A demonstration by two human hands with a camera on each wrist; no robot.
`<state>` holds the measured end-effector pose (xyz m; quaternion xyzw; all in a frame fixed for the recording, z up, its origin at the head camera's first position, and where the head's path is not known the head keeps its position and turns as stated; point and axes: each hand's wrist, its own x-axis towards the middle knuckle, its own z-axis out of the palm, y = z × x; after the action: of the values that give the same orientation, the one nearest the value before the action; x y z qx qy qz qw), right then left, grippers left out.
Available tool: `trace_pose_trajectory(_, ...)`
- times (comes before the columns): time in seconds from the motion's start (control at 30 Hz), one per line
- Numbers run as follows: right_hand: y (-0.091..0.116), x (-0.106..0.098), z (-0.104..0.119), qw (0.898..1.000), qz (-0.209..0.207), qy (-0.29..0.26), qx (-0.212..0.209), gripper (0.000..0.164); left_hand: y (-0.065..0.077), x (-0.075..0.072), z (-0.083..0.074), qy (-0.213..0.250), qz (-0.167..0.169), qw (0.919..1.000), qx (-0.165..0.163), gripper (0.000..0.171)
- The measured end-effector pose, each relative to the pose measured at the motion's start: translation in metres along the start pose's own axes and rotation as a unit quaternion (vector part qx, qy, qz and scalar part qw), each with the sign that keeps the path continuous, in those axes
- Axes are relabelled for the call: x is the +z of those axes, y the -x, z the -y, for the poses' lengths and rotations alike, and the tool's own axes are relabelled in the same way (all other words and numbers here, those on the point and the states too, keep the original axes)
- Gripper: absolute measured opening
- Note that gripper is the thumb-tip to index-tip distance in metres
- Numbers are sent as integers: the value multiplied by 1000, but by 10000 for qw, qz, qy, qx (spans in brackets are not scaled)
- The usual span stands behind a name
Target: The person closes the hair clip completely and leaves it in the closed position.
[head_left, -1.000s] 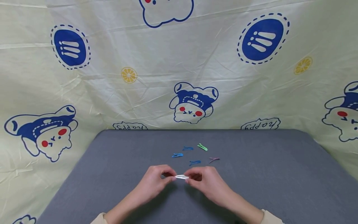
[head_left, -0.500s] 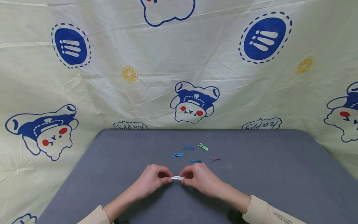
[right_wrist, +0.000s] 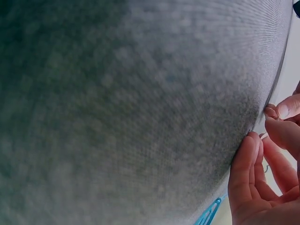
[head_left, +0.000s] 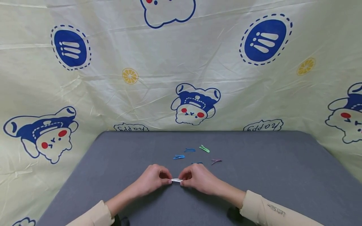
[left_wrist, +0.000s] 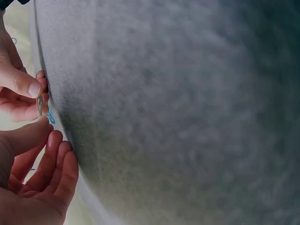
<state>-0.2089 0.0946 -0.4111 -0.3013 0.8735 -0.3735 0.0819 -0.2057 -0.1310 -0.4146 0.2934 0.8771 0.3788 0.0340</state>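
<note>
Hair clip [head_left: 177, 180], white, snap type, is located between your two hands in front of you, lying crosswise over the desk [head_left: 268, 169]. Your left hand [head_left: 151, 181] grips its left end between thumb and forefinger; your right hand [head_left: 199, 179] pinches its right end the same way. The fingertips of the two hands are close together, with the middle of the clip exposed between them. Your left wrist view confirms both grips, one thumb at each end of the clip. Your right wrist view shows little of the clip, your fingers covering most of it. You cannot establish from these views whether it touches the desk.

Five further clips are noted beyond your hands. The far blue clip [head_left: 189, 150] lies with the green clip [head_left: 204, 148] just to its right. The light-blue clip [head_left: 178, 157] sits nearer you, to the left. The near blue clip [head_left: 197, 163] is largely hidden behind your right hand. The pink clip [head_left: 216, 161] lies to the right of that, its arms spread apart.

Your cream sleeves [head_left: 266, 207] end at the wrists. Behind the desk hangs a pale backdrop [head_left: 158, 53] printed with cartoon figures, blue ovals and orange slices.
</note>
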Motion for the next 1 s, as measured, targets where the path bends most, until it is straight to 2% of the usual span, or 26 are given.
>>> trace_pose_trajectory(0.23, -3, 4, -2, 9999, 103, 119, -38, 5, -3, 1, 5, -91, 163, 9998, 0, 8)
trace_pose_trajectory(0.53, -3, 5, -3, 9998, 44, 199, -18, 6, -6, -1, 5, -83, 350, 9993, -20, 10)
trace_pose_trajectory(0.67, -3, 4, -3, 9997, 93, 230, -37, 7, -6, -1, 5, -157, 355, 9992, 62, 10)
trace_pose_trajectory(1.0, 1, 1, -3, 9998, 215, 14, -48, 11, -4, -3, 7, -130, 455, 9987, 191, 9)
